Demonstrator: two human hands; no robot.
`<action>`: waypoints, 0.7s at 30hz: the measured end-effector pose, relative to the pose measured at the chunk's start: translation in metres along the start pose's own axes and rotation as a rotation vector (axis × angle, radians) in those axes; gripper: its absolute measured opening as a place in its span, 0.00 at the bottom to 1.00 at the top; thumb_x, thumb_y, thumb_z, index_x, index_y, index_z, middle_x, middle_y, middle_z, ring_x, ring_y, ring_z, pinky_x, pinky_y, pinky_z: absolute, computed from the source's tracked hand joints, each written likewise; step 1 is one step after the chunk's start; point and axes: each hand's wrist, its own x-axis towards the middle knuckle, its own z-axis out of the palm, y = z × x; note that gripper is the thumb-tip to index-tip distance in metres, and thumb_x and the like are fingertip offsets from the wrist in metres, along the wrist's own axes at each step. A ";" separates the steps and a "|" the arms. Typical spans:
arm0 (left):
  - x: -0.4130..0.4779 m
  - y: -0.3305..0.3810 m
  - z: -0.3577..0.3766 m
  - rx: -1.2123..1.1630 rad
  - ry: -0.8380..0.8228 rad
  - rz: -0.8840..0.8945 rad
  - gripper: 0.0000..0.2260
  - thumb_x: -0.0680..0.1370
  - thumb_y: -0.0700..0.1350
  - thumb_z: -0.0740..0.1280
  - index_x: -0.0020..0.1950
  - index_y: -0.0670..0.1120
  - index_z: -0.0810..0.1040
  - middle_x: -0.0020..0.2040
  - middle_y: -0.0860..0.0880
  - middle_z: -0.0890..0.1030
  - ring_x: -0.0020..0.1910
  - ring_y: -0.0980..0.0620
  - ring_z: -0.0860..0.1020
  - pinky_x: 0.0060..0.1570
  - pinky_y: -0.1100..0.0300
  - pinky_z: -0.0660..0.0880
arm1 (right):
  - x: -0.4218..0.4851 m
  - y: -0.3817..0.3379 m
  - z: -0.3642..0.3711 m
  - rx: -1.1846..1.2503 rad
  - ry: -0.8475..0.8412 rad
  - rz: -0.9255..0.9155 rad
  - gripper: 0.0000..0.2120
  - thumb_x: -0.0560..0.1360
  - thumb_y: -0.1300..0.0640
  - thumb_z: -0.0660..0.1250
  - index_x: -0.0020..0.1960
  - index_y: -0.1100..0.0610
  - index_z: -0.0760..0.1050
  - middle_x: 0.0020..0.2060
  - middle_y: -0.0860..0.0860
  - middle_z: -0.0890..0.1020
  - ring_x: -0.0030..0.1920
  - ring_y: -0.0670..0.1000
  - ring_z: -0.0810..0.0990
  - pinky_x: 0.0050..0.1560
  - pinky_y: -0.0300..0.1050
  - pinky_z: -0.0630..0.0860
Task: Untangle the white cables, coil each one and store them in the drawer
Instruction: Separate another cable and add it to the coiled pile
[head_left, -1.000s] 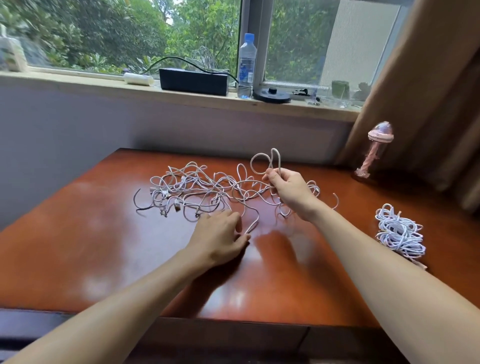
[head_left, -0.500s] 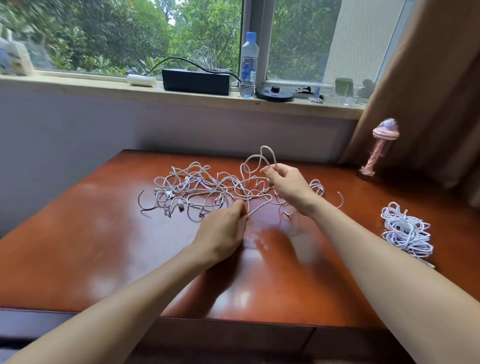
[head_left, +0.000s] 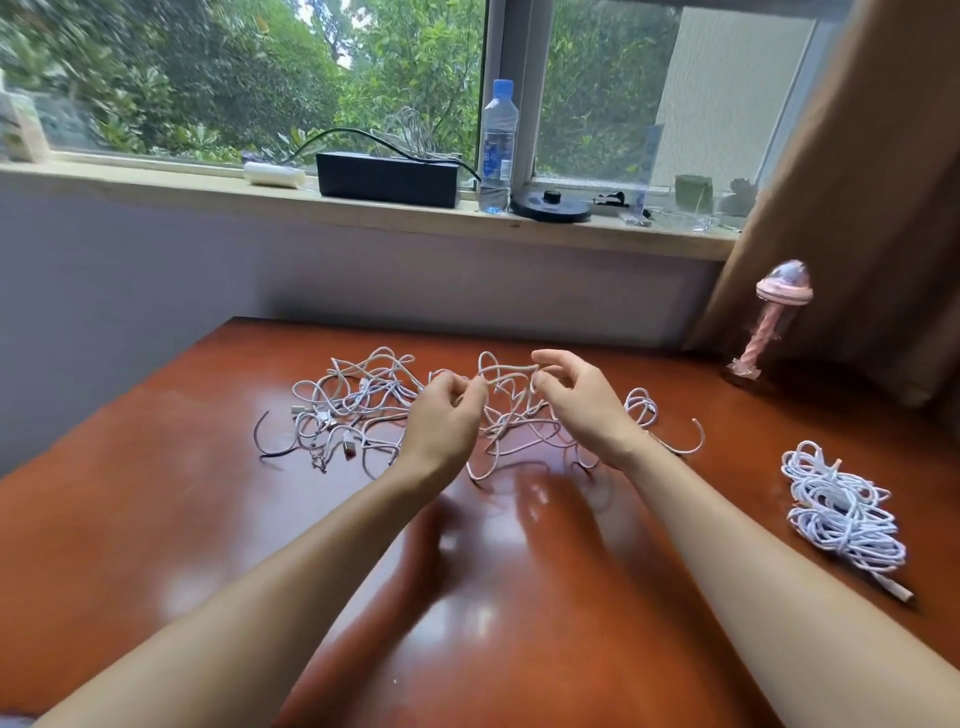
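Observation:
A tangle of white cables sprawls across the far middle of the reddish-brown table. My left hand is raised over the tangle's middle and pinches a strand at its fingertips. My right hand is just to its right and pinches the same raised loop between thumb and fingers. The loop spans the gap between both hands, lifted off the table. A separate bundle of white cable lies at the table's right edge. No drawer is in view.
A pink jellyfish-shaped ornament stands at the table's far right corner by a brown curtain. On the windowsill sit a black box, a water bottle, a black round disc and small items.
My left hand has lifted off the table and taken hold of a strand beside my right hand. The loop in my right hand has flattened and now stretches between both hands.

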 end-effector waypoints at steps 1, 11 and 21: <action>0.004 0.001 0.001 -0.044 0.014 -0.021 0.12 0.83 0.48 0.64 0.41 0.45 0.73 0.33 0.53 0.74 0.30 0.59 0.70 0.37 0.59 0.67 | 0.000 0.002 0.000 -0.022 0.016 -0.005 0.15 0.81 0.59 0.64 0.66 0.53 0.77 0.53 0.51 0.83 0.51 0.46 0.81 0.51 0.30 0.75; 0.022 0.008 0.016 -0.505 -0.133 -0.091 0.14 0.86 0.44 0.58 0.48 0.38 0.78 0.23 0.50 0.64 0.23 0.53 0.62 0.27 0.60 0.58 | -0.015 -0.004 0.019 0.244 0.176 -0.139 0.11 0.82 0.56 0.62 0.60 0.54 0.80 0.53 0.50 0.85 0.57 0.49 0.83 0.63 0.49 0.78; 0.042 0.036 0.022 -0.806 -0.394 -0.112 0.15 0.86 0.45 0.55 0.68 0.45 0.76 0.35 0.45 0.80 0.24 0.51 0.66 0.28 0.60 0.62 | -0.026 -0.013 0.015 0.287 -0.070 -0.160 0.14 0.82 0.66 0.62 0.63 0.54 0.79 0.53 0.52 0.86 0.60 0.48 0.82 0.63 0.44 0.78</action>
